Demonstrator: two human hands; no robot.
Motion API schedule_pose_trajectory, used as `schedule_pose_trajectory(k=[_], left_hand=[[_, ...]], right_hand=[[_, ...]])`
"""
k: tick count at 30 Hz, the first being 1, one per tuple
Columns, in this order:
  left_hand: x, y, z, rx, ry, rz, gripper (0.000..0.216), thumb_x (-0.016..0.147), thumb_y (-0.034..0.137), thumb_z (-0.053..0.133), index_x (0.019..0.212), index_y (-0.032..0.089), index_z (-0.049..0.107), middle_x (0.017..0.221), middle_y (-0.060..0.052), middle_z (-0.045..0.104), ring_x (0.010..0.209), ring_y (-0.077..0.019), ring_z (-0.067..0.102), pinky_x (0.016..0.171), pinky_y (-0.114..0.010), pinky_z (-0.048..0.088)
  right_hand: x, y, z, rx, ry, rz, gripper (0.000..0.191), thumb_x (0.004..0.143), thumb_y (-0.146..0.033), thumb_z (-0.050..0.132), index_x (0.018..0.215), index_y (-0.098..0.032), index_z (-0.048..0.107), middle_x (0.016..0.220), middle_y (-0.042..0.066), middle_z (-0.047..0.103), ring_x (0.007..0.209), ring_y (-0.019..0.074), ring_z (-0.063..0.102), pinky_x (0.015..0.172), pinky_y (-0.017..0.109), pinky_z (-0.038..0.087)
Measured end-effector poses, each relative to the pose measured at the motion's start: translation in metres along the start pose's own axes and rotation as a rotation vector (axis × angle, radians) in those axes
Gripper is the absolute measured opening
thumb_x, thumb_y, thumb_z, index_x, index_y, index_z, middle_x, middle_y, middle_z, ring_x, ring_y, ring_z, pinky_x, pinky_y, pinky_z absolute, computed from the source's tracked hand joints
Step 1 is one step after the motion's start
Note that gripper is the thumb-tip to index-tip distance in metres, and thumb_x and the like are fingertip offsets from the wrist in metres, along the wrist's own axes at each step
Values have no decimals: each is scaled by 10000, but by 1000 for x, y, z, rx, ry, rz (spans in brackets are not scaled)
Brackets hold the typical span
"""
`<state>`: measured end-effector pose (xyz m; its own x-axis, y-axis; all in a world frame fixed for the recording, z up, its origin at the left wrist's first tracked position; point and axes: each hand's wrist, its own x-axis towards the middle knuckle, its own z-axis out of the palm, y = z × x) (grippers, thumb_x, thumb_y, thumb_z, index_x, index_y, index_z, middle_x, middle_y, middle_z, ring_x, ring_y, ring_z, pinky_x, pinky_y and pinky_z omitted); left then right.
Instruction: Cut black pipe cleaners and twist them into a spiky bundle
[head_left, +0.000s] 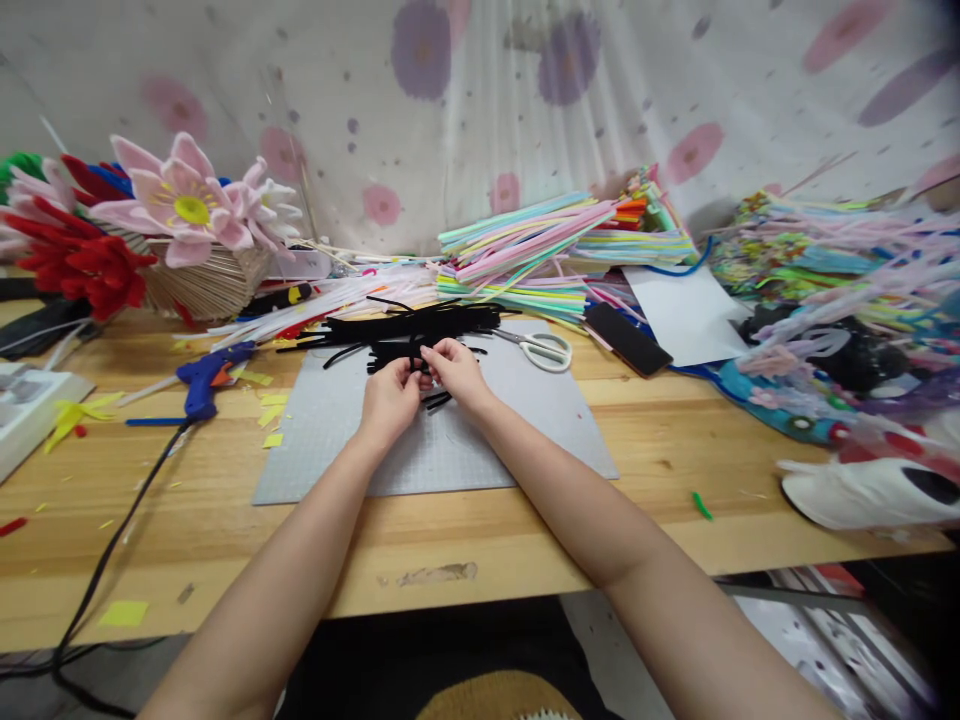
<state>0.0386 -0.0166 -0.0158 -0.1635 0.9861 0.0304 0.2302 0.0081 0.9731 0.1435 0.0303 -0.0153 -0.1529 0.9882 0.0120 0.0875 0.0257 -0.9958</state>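
My left hand and my right hand meet over the grey cutting mat, fingertips pinched close together. Between them is a black pipe cleaner, partly covered by the fingers. Behind the fingertips lies a short bundle of black pipe cleaners. Farther back, a longer black bundle stretches across the mat's far edge, some ends sticking out. A few black ends show just under my right hand. Scissors with white handles rest on the mat to the right of my hands.
A blue hot glue gun with a black cord lies left of the mat, near yellow scraps. Pastel pipe cleaners are piled behind. A dark phone and white paper lie right. Pink fuzzy flowers stand back left.
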Motion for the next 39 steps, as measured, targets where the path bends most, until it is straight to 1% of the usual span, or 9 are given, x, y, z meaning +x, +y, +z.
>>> schedule_pose_trajectory(k=[5, 10, 14, 19, 24, 29, 32, 34, 39], left_hand=[[-1, 13, 1, -231, -28, -227, 106, 762, 110, 559, 859, 108, 600, 718, -70, 693, 648, -157, 669, 617, -280, 543], [-3, 15, -17, -431, -185, -313, 95, 769, 173, 612, 822, 99, 641, 834, -107, 708, 778, -162, 679, 631, -238, 550], [-3, 15, -24, -414, -250, -357, 108, 789, 168, 595, 815, 90, 665, 865, -121, 708, 766, -153, 679, 607, -216, 545], [-6, 17, -23, -358, -287, -395, 101, 777, 168, 613, 797, 88, 670, 910, -143, 703, 775, -169, 679, 606, -235, 545], [-6, 18, -24, -345, -288, -398, 64, 765, 124, 614, 749, 86, 663, 818, -112, 702, 712, -142, 673, 562, -195, 533], [-5, 27, -32, -459, -330, -449, 92, 791, 63, 563, 776, 78, 653, 648, -32, 645, 484, -38, 573, 451, -110, 471], [-5, 30, -34, -530, -387, -481, 109, 804, 49, 539, 780, 72, 643, 618, -13, 614, 428, -10, 519, 407, -84, 435], [-5, 29, -33, -562, -413, -491, 109, 802, 49, 542, 746, 72, 634, 610, -7, 600, 403, 2, 490, 389, -73, 417], [-6, 24, -25, -644, -448, -525, 145, 808, 30, 515, 757, 75, 643, 617, -2, 593, 400, 9, 479, 387, -62, 416]], right_hand=[[3, -1, -5, -30, 20, -20, 316, 678, -460, 608, 626, -201, 433, 545, -48, 458, 545, 95, 437, 504, 220, 337], [6, -8, -12, 31, -134, 97, 326, 621, -436, 664, 591, -186, 457, 482, -70, 403, 457, 65, 341, 459, 218, 260], [2, -13, -14, 97, -218, 153, 354, 578, -451, 693, 582, -178, 467, 453, -80, 397, 413, 43, 284, 426, 213, 209], [-2, -13, -11, 65, -243, 108, 332, 577, -419, 698, 576, -161, 489, 520, -48, 512, 455, 44, 381, 445, 199, 255], [-3, -12, -9, 83, -261, 102, 328, 599, -390, 714, 585, -157, 482, 514, -52, 501, 461, 44, 393, 449, 187, 269], [1, -16, -30, 329, -467, 226, 299, 716, -427, 646, 687, -150, 539, 523, -53, 482, 421, 28, 318, 405, 165, 228], [3, -14, -39, 523, -528, 269, 245, 790, -390, 589, 915, -179, 603, 771, 9, 628, 548, 54, 480, 453, 161, 341], [2, -11, -38, 599, -571, 272, 240, 821, -354, 559, 995, -198, 613, 943, 38, 654, 618, 62, 524, 488, 164, 387], [0, -9, -24, 656, -486, 302, 146, 836, -249, 550, 866, -161, 662, 842, 35, 670, 549, 43, 479, 489, 152, 399]])
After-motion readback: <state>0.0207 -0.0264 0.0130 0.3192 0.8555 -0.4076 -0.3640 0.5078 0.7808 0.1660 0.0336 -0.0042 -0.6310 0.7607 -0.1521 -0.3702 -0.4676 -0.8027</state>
